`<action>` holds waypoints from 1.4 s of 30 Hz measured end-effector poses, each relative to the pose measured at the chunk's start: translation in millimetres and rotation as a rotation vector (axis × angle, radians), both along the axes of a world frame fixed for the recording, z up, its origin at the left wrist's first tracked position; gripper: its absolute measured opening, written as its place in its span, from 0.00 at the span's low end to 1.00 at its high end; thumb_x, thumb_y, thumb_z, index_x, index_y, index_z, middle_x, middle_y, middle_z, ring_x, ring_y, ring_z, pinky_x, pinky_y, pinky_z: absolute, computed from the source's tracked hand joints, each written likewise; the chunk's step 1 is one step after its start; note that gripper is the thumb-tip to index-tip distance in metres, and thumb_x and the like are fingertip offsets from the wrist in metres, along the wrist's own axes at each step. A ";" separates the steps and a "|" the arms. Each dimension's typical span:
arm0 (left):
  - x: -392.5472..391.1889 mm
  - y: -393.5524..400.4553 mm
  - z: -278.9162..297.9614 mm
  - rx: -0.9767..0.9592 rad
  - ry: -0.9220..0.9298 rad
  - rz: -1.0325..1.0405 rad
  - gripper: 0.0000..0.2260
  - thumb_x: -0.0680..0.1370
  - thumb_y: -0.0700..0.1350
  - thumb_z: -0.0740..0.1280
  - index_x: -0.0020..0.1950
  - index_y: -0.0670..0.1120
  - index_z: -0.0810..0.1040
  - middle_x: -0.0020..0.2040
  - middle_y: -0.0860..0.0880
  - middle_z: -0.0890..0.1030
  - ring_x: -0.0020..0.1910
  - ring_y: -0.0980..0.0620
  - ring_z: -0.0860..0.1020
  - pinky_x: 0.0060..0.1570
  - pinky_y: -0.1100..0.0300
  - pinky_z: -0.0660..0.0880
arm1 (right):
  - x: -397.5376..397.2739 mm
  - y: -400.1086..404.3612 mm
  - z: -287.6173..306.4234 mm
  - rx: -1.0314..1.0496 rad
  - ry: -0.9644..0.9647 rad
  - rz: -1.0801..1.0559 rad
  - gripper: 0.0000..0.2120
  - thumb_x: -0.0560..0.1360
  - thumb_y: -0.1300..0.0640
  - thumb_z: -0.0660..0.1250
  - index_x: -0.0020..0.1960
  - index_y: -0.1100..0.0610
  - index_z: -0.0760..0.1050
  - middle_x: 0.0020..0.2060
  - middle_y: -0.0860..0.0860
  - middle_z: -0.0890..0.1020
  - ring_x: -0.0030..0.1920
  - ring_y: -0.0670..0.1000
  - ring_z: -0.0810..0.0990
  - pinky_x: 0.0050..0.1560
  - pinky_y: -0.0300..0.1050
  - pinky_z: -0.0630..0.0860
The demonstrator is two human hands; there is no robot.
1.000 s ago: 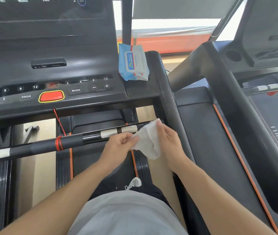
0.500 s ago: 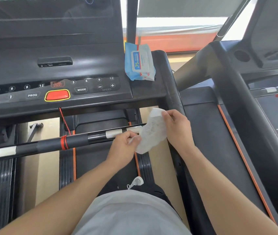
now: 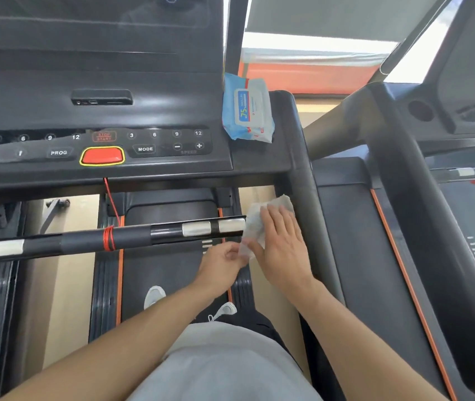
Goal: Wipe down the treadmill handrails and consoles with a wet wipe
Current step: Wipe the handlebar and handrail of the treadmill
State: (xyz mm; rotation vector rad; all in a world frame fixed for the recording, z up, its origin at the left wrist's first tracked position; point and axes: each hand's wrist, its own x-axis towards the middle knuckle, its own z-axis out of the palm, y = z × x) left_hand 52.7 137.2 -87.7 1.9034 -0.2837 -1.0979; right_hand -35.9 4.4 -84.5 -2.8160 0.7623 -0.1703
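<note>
A white wet wipe hangs spread out at the right end of the black front handrail bar, beside the right side handrail. My right hand lies flat over the wipe with fingers straight, covering much of it. My left hand is just below the bar and pinches the wipe's lower corner. The black console with its red button fills the upper left.
A blue pack of wet wipes lies on the console's right shelf. A red cord is wound round the bar. A second treadmill stands close on the right. The running belt and my shoes are below.
My right hand has gone from pinching the wipe's top edge to lying flat over it. The left hand dropped slightly below the bar, still holding the wipe's lower corner.
</note>
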 end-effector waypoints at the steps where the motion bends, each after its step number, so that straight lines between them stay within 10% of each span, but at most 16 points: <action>1: 1.2 2.0 -0.6 0.011 -0.001 -0.017 0.08 0.79 0.44 0.71 0.56 0.53 0.83 0.49 0.59 0.85 0.48 0.62 0.81 0.42 0.72 0.74 | 3.0 -6.7 0.1 -0.026 0.062 0.063 0.31 0.81 0.40 0.64 0.74 0.61 0.68 0.71 0.56 0.74 0.74 0.59 0.69 0.79 0.55 0.60; 11: 5.4 18.3 -2.3 0.031 -0.013 0.004 0.08 0.78 0.41 0.70 0.54 0.51 0.82 0.48 0.57 0.85 0.49 0.56 0.82 0.41 0.69 0.73 | 52.8 -58.1 22.4 -0.104 0.484 0.578 0.29 0.79 0.30 0.54 0.61 0.56 0.68 0.54 0.54 0.81 0.52 0.57 0.81 0.50 0.52 0.76; 16: 12.3 35.4 -1.3 0.010 -0.020 0.158 0.07 0.78 0.38 0.71 0.54 0.48 0.83 0.46 0.55 0.86 0.42 0.65 0.81 0.38 0.78 0.70 | 79.4 -22.9 25.2 0.060 0.457 0.604 0.32 0.80 0.32 0.57 0.70 0.58 0.67 0.61 0.54 0.80 0.59 0.57 0.80 0.55 0.53 0.75; 23: 25.0 89.9 -6.2 0.008 -0.275 0.580 0.13 0.80 0.48 0.69 0.36 0.46 0.77 0.28 0.51 0.75 0.29 0.53 0.72 0.36 0.56 0.71 | 126.6 34.7 19.3 0.086 0.468 0.698 0.30 0.79 0.33 0.61 0.66 0.57 0.68 0.58 0.54 0.80 0.56 0.59 0.81 0.50 0.54 0.76; 31: 122.6 133.2 16.0 -0.022 -1.061 0.209 0.03 0.78 0.44 0.68 0.49 0.46 0.80 0.42 0.54 0.81 0.43 0.51 0.77 0.49 0.55 0.73 | 107.7 21.9 22.4 -0.183 0.525 0.574 0.16 0.79 0.45 0.64 0.60 0.54 0.68 0.51 0.52 0.84 0.47 0.58 0.84 0.41 0.49 0.74; 42: 170.5 148.7 2.7 0.345 -0.977 -0.164 0.09 0.80 0.49 0.61 0.44 0.52 0.79 0.37 0.54 0.78 0.38 0.47 0.75 0.39 0.55 0.68 | 140.1 65.1 26.0 -0.077 0.578 0.459 0.14 0.75 0.45 0.65 0.54 0.52 0.69 0.48 0.51 0.83 0.47 0.60 0.82 0.41 0.49 0.73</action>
